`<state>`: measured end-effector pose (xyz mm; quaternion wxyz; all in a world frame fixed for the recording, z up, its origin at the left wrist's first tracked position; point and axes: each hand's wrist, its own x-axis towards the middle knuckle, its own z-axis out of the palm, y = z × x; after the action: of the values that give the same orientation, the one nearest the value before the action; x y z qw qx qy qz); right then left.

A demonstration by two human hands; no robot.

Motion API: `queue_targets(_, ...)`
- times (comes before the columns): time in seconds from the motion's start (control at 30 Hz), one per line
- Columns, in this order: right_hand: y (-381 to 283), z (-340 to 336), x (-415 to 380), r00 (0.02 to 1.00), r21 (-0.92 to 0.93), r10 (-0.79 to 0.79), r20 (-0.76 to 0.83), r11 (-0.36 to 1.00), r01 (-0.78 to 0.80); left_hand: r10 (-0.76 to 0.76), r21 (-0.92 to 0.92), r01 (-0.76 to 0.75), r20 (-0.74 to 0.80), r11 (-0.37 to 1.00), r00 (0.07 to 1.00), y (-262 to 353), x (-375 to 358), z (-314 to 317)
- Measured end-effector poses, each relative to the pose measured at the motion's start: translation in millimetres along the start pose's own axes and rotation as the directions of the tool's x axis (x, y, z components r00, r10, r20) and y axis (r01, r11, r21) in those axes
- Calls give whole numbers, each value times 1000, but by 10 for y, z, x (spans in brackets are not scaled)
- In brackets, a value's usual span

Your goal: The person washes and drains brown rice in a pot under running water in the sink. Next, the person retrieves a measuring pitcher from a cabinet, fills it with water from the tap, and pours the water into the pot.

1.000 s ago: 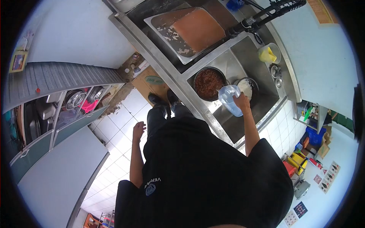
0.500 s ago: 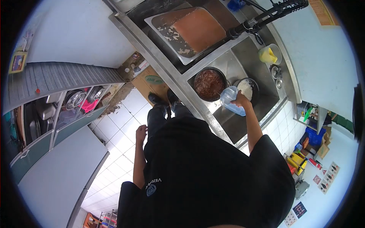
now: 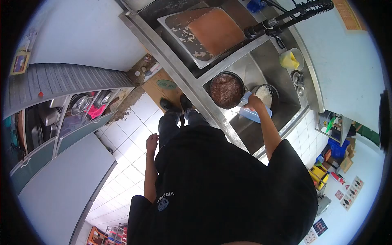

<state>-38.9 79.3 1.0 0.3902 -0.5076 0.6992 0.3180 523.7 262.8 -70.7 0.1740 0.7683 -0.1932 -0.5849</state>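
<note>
Over the steel sink (image 3: 286, 110), a clear jug (image 3: 254, 113) tips toward a dark pot (image 3: 226, 90).
Right hand (image 3: 254, 102) has its grip closed round the jug, low beside the pot's rim; pouring looks underway, not finished. Left hand (image 3: 152, 143) hangs loosely open, holding nothing. Two pots sit in the basin: one brown-filled, one white pot (image 3: 265, 94). One jug.

Person in a black short-sleeved shirt (image 3: 220, 183) with a small round white chest logo (image 3: 163, 203), black trousers (image 3: 169, 126), black shoes (image 3: 176, 104)
</note>
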Motion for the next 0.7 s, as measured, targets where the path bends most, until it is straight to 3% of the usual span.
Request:
queue_targets(0.03, -40, 8, 30, 1000, 1, -1, 0, 1000, 1, 11, 7, -11, 4, 1000, 1000, -9, 3, -1)
queue_targets(0.1, -104, 37, 102, 988, -163, -61, -142, 986, 37, 11, 5, -11, 4, 1000, 1000, -18, 12, 7)
queue_targets(0.3, -126, 136, 330, 961, -88, -65, -269, 995, 43, -3, 19, 3, -5, 1000, 1000, 39, -23, 15)
queue_targets(0.43, -175, -174, -71, 955, -68, -55, -292, 997, 37, 49, 138, -50, 10, 989, 999, 247, -96, 54)
queue_targets(0.47, -89, -237, -83, 953, 9, -23, -301, 1000, 27, 167, 159, -163, -12, 974, 986, 315, -94, 96)
queue_targets(0.53, 106, -383, -147, 952, 89, 11, -307, 996, 17, 239, 109, -243, 48, 964, 970, 643, -107, 201)
queue_targets(0.6, 256, -569, -298, 859, 219, 54, -509, 973, 69, 215, -20, -216, 214, 976, 953, 1459, -496, 464)
queue_targets(0.63, 224, -726, -484, 860, 220, 53, -508, 973, 70, 238, -12, -247, 319, 969, 917, 1802, -627, 621)
queue_targets(0.7, 97, -1001, -850, 851, 643, 148, -503, 723, 254, 291, -5, -341, 534, 940, 794, 2372, -791, 1009)
